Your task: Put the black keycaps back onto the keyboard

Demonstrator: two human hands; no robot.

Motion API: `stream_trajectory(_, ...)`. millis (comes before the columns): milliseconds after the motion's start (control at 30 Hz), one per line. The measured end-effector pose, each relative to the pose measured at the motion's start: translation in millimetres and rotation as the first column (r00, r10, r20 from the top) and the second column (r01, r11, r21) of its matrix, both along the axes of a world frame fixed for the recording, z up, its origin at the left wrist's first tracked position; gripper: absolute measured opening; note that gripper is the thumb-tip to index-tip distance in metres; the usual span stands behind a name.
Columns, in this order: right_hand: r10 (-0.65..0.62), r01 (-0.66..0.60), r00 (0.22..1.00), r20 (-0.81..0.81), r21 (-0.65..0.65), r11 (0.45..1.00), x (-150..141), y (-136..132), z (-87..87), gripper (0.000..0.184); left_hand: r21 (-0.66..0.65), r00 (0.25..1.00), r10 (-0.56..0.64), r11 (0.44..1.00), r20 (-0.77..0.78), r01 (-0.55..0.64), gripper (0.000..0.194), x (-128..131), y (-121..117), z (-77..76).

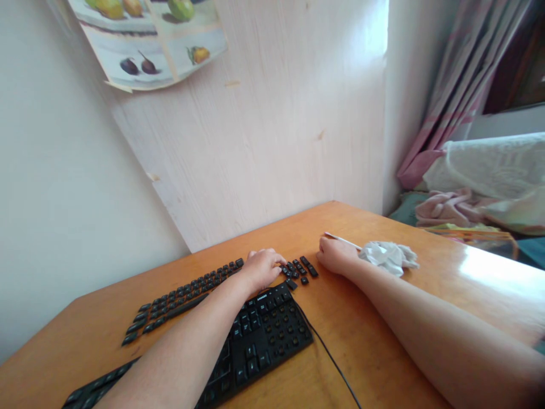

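Observation:
My left hand reaches over the desk, index finger and thumb apart at the edge of a cluster of loose black keycaps. No keycap shows clearly in its grasp. My right hand rests curled on the desk just right of that cluster, its fingertips hidden. A thin white stick runs along the far side of this hand; whether the fingers touch it, I cannot tell. Beneath my left forearm lies a black keyboard, partly covered. Its number pad is bare of several caps.
Rows of removed keycaps stand behind the keyboard. A crumpled white tissue lies beside my right wrist. The keyboard's cable crosses the wooden desk. A pale board leans at the back, with fruit paintings.

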State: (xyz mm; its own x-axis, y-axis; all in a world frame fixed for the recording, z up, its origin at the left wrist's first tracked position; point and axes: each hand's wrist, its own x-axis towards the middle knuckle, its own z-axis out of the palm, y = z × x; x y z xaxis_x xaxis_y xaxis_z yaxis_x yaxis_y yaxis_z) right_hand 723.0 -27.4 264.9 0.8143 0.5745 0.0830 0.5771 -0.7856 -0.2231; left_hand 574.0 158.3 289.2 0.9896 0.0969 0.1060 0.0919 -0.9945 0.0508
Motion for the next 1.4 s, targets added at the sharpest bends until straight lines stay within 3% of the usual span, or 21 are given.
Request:
stream_trajectory(300,0.000,0.000,1.000,0.002,0.000,1.000,0.5,-0.4,-0.4,0.030,0.021,1.000,0.011,1.000,0.015,-0.011,0.031,-6.3,7.5,-3.0)
stream_trajectory(533,0.009,-0.009,1.000,0.005,0.000,1.000,1.5,-0.2,-0.7,0.030,0.009,0.992,0.125,0.992,0.032,-0.125,0.028,-9.2,8.4,-5.6)
stream_trajectory(933,0.006,-0.006,1.000,0.003,-0.005,1.000,1.0,-0.6,-0.2,0.031,-0.002,0.982,0.181,0.984,0.053,-0.181,0.023,-10.3,6.0,-6.8)
stream_trajectory(1167,0.006,-0.006,1.000,-0.006,-0.019,1.000,1.2,-0.3,1.0,0.032,-0.073,0.972,0.205,0.978,0.114,-0.198,0.020,-43.6,4.4,10.9)
stream_trajectory(1400,0.010,-0.010,1.000,-0.003,-0.022,1.000,0.5,-2.1,2.0,0.032,-0.105,0.968,0.211,0.975,0.139,-0.197,0.017,-94.0,-25.7,26.3)
